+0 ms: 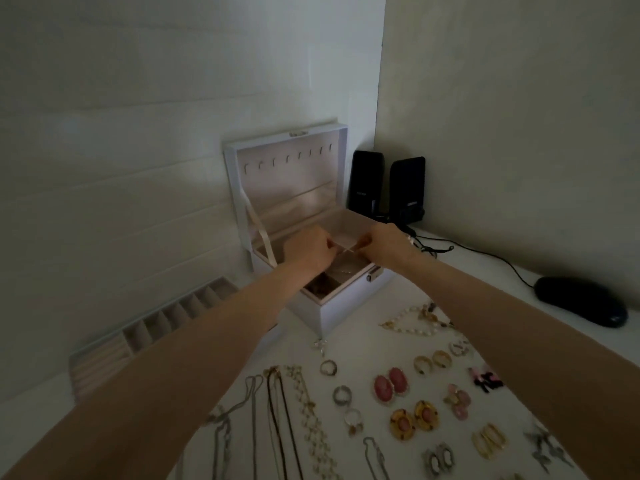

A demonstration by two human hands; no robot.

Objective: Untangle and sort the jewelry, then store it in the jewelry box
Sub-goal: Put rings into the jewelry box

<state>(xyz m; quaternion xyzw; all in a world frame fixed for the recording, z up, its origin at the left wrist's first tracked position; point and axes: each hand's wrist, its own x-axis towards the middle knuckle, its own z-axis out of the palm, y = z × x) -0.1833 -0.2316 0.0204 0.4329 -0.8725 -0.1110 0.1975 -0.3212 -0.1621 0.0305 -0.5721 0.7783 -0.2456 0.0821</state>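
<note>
The white jewelry box [346, 306] stands open at the back of the table, its lid upright with a row of small hooks. Above the box's open compartments, my left hand [306, 249] and my right hand [386, 245] each pinch one end of a thin chain [346, 250] stretched between them. A dark piece lies in the box's near compartment [320, 285]. Sorted jewelry lies on the table in front: several necklaces [277, 417], rings [343, 394], pink and gold earring pairs [391, 384] and a pearl strand [415, 322].
A removed ring tray [166, 320] with several slots lies left of the box. Two black speakers [388, 185] stand in the corner behind it, with a cable running to a dark glasses case or mouse [581, 301] at the right.
</note>
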